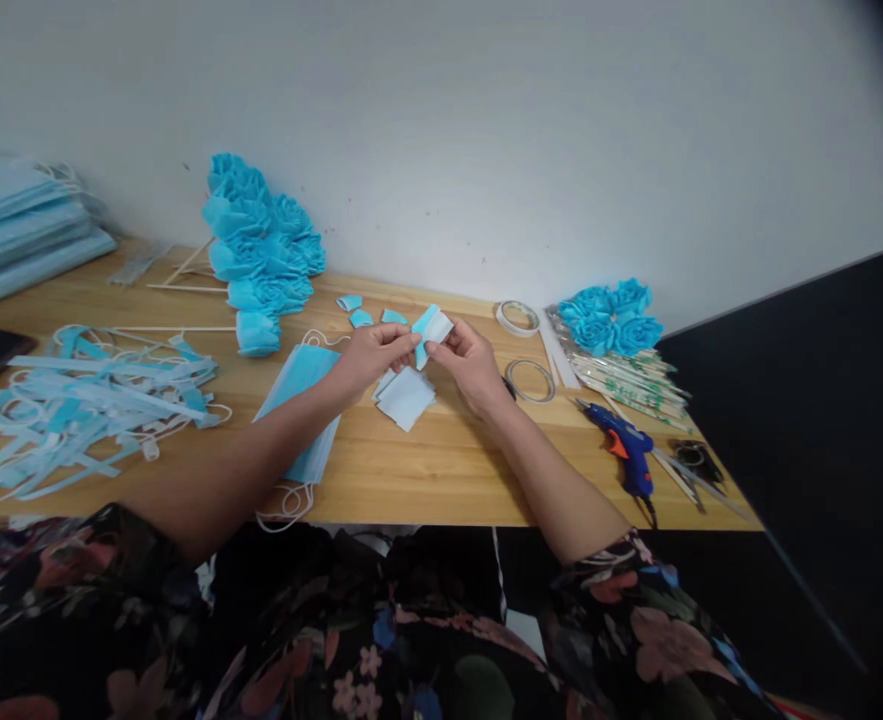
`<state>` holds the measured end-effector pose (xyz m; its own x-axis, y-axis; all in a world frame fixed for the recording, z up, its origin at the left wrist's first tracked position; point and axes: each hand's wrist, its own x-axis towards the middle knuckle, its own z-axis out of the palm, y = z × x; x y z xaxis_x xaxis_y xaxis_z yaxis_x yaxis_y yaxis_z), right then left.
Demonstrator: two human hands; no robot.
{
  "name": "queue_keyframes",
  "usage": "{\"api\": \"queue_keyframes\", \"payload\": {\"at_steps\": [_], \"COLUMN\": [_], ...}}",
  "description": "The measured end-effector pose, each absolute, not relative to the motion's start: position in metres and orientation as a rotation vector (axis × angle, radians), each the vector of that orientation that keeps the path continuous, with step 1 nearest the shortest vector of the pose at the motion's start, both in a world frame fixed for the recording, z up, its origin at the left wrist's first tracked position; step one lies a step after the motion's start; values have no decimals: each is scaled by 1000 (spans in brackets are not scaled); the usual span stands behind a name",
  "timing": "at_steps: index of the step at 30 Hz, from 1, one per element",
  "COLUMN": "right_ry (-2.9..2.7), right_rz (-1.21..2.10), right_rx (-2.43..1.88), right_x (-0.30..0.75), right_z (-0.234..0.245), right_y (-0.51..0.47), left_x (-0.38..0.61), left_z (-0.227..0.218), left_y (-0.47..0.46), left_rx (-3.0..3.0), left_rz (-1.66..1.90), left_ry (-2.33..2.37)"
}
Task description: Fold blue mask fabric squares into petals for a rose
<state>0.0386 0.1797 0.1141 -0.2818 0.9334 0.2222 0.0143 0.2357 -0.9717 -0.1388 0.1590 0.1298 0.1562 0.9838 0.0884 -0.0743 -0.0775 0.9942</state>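
Both hands pinch one small piece of blue-and-white mask fabric (432, 332), held up over the middle of the table. My left hand (375, 355) grips its left, blue side between thumb and fingers. On the right, white side, my right hand (469, 362) has its thumb and fingers closed. Just below them lies a small stack of cut white fabric squares (406, 400). Behind the hands sit several small folded blue pieces (361, 318). A blue face mask (302, 400) with white ear loops lies under my left forearm.
Blue fabric flowers on sticks (261, 250) stand back left, above a heap of mask strips (103, 400). Stacked masks (21, 220) lie far left. Rightward are tape rolls (529, 381), more blue flowers (612, 318), wrapped sticks (632, 385) and a blue glue gun (625, 440).
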Motion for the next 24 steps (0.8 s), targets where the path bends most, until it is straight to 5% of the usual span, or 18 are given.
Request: {"api": "queue_keyframes", "payload": {"at_steps": [24], "right_ry": [-1578], "right_rz": [997], "right_rx": [-1009], "right_x": [46], "right_z": [119], "right_y": [182], "left_x": [-142], "left_z": [123], "left_y": [163], "left_rx": [1355], "left_rz": [1139], "left_ry": [1130]}}
